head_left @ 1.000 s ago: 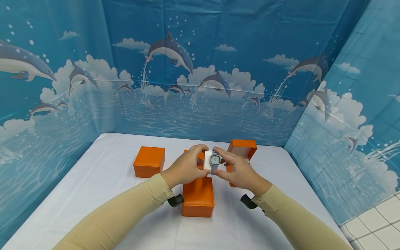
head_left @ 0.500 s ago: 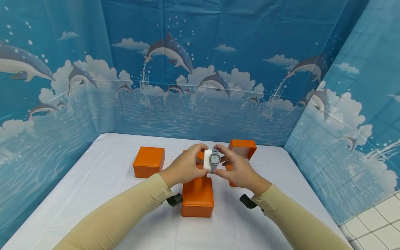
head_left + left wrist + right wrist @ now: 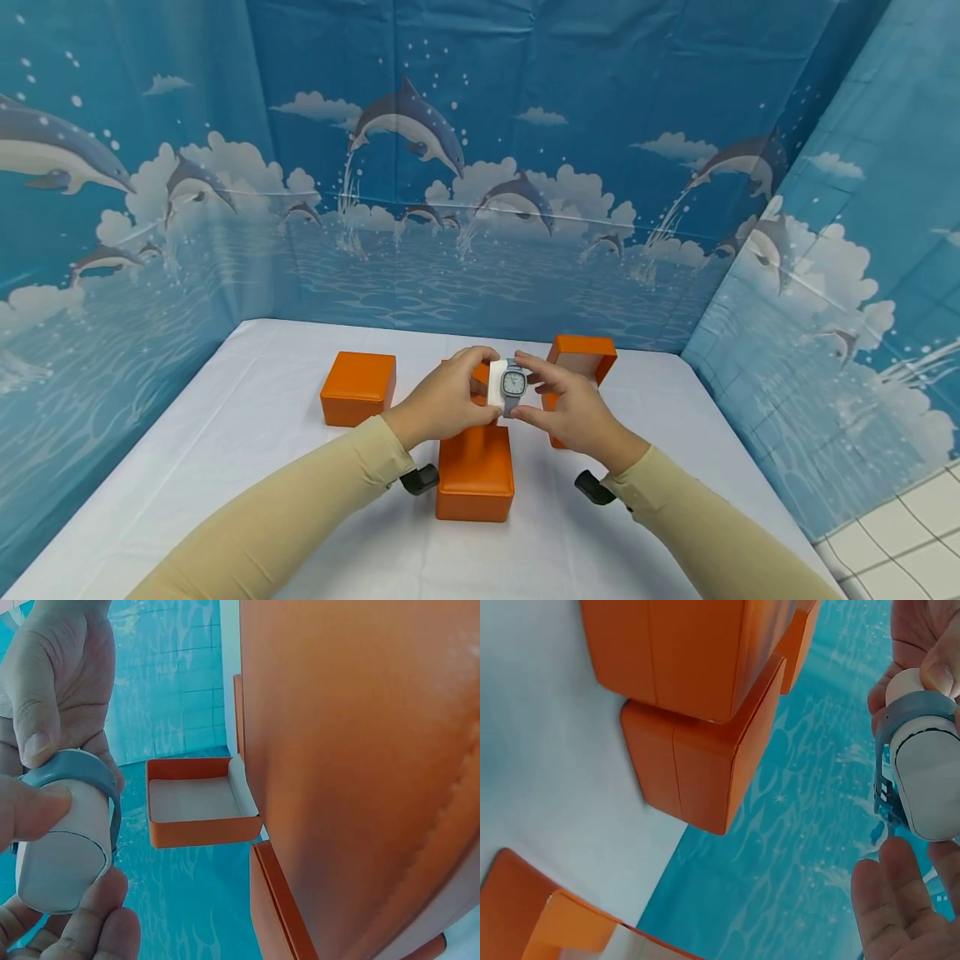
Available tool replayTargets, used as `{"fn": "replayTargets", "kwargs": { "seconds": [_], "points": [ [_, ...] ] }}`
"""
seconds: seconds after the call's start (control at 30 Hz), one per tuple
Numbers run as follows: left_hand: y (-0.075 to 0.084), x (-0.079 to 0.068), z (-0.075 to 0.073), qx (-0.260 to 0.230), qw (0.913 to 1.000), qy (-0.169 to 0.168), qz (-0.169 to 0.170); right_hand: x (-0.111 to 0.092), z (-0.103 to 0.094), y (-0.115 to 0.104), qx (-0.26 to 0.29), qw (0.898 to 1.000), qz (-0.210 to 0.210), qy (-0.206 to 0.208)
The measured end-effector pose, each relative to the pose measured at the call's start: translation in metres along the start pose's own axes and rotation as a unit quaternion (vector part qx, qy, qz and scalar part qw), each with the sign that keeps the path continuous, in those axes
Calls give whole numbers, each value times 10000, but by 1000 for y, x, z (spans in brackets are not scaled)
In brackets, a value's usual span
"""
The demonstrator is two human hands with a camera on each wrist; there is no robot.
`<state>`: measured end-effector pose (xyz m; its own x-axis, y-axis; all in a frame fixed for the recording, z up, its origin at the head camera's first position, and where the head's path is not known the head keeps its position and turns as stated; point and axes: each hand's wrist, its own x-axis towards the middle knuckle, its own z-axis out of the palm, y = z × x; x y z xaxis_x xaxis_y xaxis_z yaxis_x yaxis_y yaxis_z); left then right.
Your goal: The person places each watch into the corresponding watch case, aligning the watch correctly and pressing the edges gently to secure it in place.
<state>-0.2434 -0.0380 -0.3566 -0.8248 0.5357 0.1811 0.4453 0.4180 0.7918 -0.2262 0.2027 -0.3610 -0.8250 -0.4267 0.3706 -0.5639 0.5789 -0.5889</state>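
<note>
In the head view a watch (image 3: pixel 513 383) with a grey-blue strap and a squarish face sits around a white watch cushion (image 3: pixel 495 383). My left hand (image 3: pixel 446 397) grips the cushion's left side between thumb and fingers. From the other side, my right hand (image 3: pixel 577 410) pinches the watch, index finger at the strap's top and thumb at its lower end. In the left wrist view the right thumb touches the strap (image 3: pixel 75 765). The right wrist view has other right fingers (image 3: pixel 896 892) extended below the cushion. Both hands are above an orange box (image 3: pixel 476 475).
Another closed orange box (image 3: pixel 358 387) stands to the left on the white-covered table (image 3: pixel 285 350). Behind my hands is a third box (image 3: pixel 482 372), mostly hidden. An orange box with its lid (image 3: pixel 583 348) raised stands at right. A dolphin-print curtain (image 3: pixel 480 275) surrounds the table.
The watch and cushion have shifted very slightly left between my hands, and the dial's angle differs a little. The boxes stay where they were.
</note>
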Motion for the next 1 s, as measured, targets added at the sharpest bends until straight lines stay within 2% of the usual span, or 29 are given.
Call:
{"fn": "replayTargets", "kwargs": {
  "seconds": [0.47, 0.7, 0.83, 1.0],
  "points": [
    [2, 2, 0, -107, 9998, -156, -115, -3, -2, 5, 174, 9998, 81, -96],
    [0, 3, -1, -144, 9997, -173, -104, -1, 0, 7, 577, 9979, 80, -266],
    [0, 2, -2, -180, 9996, -191, -103, 0, 1, 7, 984, 9942, 223, -371],
    [3, 1, -5, -149, 9996, -195, -153, 0, 1, 4, 1308, 9906, 209, -338]
  ]
}}
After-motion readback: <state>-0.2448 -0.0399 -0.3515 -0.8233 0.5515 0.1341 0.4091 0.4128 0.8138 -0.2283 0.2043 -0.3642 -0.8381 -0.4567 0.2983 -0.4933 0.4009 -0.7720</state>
